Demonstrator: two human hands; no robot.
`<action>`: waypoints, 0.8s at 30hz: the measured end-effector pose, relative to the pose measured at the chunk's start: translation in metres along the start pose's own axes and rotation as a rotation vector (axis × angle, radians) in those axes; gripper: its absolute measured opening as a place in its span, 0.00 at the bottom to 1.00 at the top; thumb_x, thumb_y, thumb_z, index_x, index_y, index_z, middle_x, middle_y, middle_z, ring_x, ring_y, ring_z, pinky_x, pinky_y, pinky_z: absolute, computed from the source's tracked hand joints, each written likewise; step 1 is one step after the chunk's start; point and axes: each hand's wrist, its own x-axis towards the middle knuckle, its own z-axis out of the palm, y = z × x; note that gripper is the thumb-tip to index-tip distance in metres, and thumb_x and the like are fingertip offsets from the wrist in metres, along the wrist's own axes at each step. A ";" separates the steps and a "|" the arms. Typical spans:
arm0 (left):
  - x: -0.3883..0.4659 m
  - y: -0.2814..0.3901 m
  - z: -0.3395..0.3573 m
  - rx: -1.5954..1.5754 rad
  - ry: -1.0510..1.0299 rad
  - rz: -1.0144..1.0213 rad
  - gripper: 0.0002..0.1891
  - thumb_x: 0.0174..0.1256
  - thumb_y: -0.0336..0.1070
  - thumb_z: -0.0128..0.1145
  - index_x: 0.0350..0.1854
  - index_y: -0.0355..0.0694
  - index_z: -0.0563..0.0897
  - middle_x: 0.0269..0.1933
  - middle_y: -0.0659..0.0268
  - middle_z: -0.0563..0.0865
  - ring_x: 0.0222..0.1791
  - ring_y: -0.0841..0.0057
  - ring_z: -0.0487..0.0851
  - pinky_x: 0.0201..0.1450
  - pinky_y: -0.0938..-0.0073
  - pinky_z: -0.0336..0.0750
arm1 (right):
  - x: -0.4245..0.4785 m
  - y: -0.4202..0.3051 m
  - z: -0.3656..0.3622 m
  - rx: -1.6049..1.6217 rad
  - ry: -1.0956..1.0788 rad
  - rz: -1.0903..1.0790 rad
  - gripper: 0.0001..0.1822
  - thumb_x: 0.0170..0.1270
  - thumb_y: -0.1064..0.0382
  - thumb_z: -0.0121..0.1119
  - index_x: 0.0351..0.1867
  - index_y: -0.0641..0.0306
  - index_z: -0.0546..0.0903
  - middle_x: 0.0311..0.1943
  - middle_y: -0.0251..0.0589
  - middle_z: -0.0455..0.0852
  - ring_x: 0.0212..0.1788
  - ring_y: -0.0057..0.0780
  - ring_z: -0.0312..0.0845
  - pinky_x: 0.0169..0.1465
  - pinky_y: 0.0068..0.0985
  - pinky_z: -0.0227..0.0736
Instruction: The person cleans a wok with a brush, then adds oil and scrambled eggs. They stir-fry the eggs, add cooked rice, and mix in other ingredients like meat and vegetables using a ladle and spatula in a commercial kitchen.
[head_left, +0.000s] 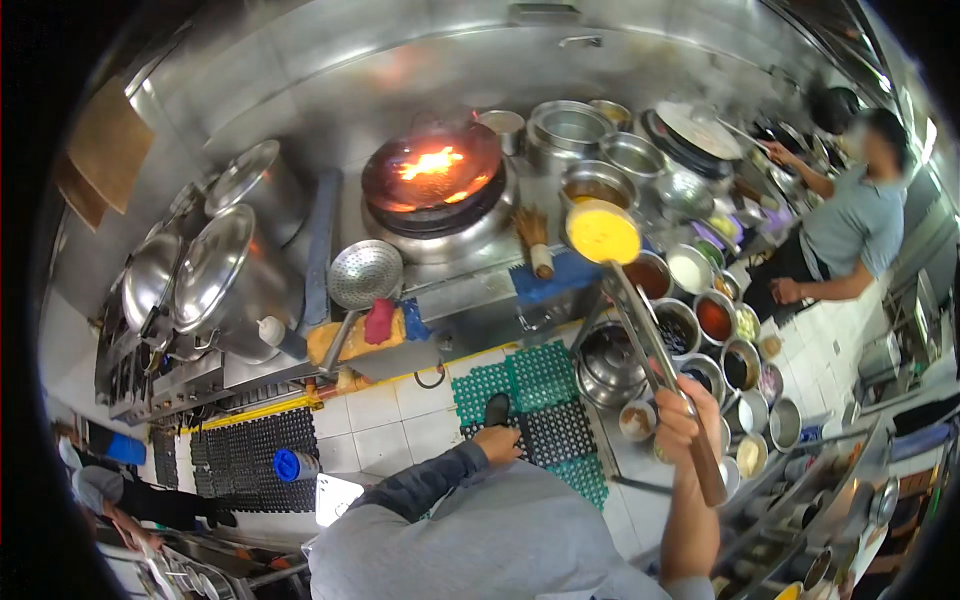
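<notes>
My right hand (686, 416) grips the long handle of a wok ladle (604, 232), whose bowl holds a bright yellow liquid. The bowl is at a metal pot of brownish liquid (598, 184). My left hand (499, 444) hangs in front of my body, above the floor mats; its fingers look curled, and whether it holds anything is not clear. Flames burn inside a dark wok (431, 169) on the range ahead. A bamboo wok brush (534, 240) lies to the wok's right. A perforated strainer (366, 274) rests at the front left, its handle over a yellow cloth (322, 341).
Tall lidded steel pots (217, 270) stand left. Bowls of sauces and ingredients (715, 316) crowd the right side. A co-worker (855, 217) works at another wok (697, 131) at right; another person (142, 495) is at far left. A blue-lidded container (294, 465) is at lower left.
</notes>
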 end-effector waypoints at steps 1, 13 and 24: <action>-0.001 -0.013 -0.004 -0.006 0.002 -0.041 0.17 0.58 0.46 0.57 0.41 0.38 0.79 0.39 0.50 0.84 0.43 0.54 0.82 0.45 0.55 0.75 | 0.034 -0.003 0.005 0.026 -0.046 0.058 0.22 0.73 0.59 0.37 0.65 0.63 0.64 0.23 0.34 0.69 0.13 0.19 0.63 0.14 0.20 0.59; 0.070 -0.155 -0.099 -0.227 0.194 -0.217 0.18 0.57 0.48 0.58 0.40 0.37 0.81 0.40 0.50 0.85 0.43 0.54 0.83 0.45 0.55 0.75 | 0.446 -0.003 0.015 -0.149 -0.121 0.467 0.14 0.70 0.60 0.45 0.51 0.64 0.72 0.19 0.30 0.70 0.14 0.16 0.65 0.14 0.18 0.61; 0.146 -0.182 -0.041 -0.263 0.071 -0.285 0.22 0.57 0.51 0.58 0.44 0.35 0.77 0.41 0.51 0.83 0.45 0.54 0.82 0.47 0.55 0.76 | 0.537 0.007 0.002 -2.013 0.099 -0.211 0.18 0.63 0.62 0.52 0.52 0.67 0.70 0.25 0.53 0.80 0.28 0.48 0.77 0.30 0.38 0.72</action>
